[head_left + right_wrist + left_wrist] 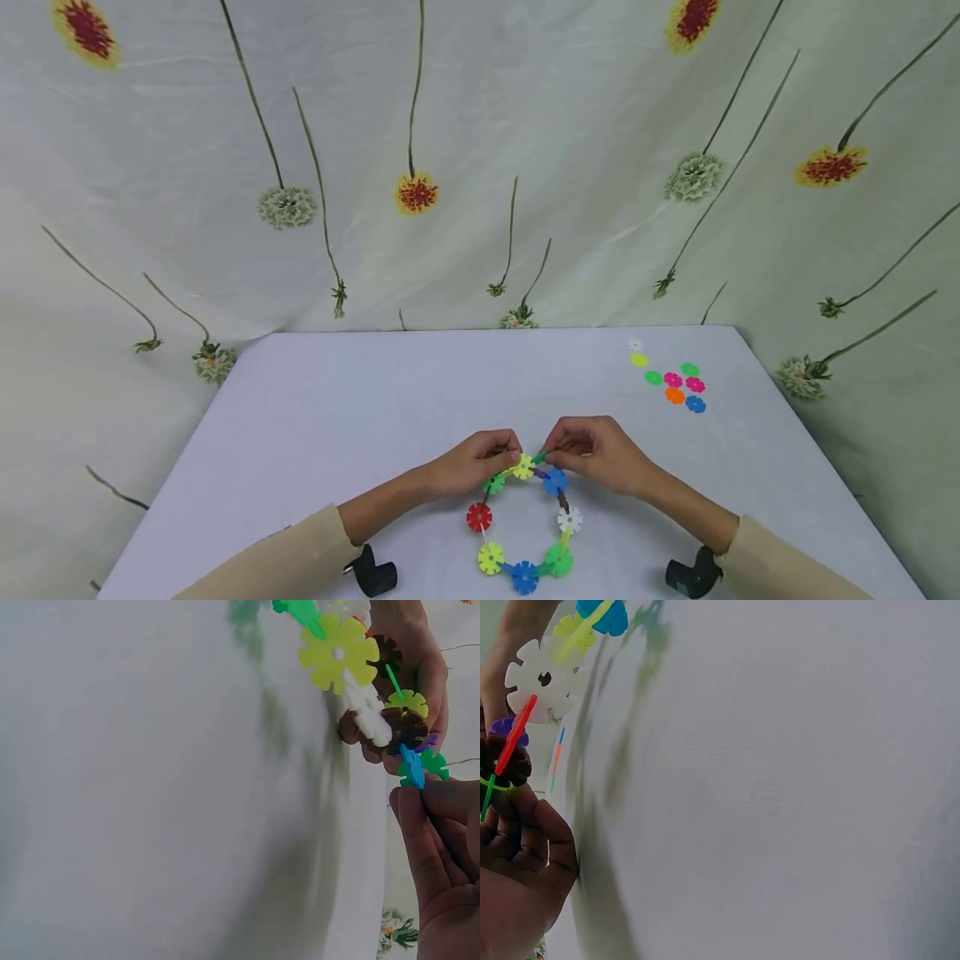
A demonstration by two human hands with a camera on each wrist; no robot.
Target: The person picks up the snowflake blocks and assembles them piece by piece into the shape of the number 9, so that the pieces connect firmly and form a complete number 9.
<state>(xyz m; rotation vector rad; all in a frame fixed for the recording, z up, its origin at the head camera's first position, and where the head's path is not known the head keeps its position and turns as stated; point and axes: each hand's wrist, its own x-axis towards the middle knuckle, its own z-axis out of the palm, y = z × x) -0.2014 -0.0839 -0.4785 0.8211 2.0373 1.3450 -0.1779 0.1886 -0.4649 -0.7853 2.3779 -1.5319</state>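
Observation:
A ring of interlocking plastic flower discs point(524, 577), in red, yellow, green, blue, white and other colours, is held by both hands over the near part of the table. At its top left, my left hand point(480, 462) pinches the ring beside a yellow disc point(523, 467). My right hand point(596, 454) pinches a small green disc point(540, 458) at the top, just above a blue disc point(555, 481). In the right wrist view, thumb and fingertips of the right hand point(442, 847) meet at the green disc point(433, 763). The left fingertips are partly hidden behind discs.
Several loose flower discs point(675, 395) in pink, green, orange, blue, yellow and white lie at the table's back right. The white table point(360, 400) ends at a floral cloth point(480, 150) hanging behind it. Black wrist devices point(375, 573) sit below each forearm.

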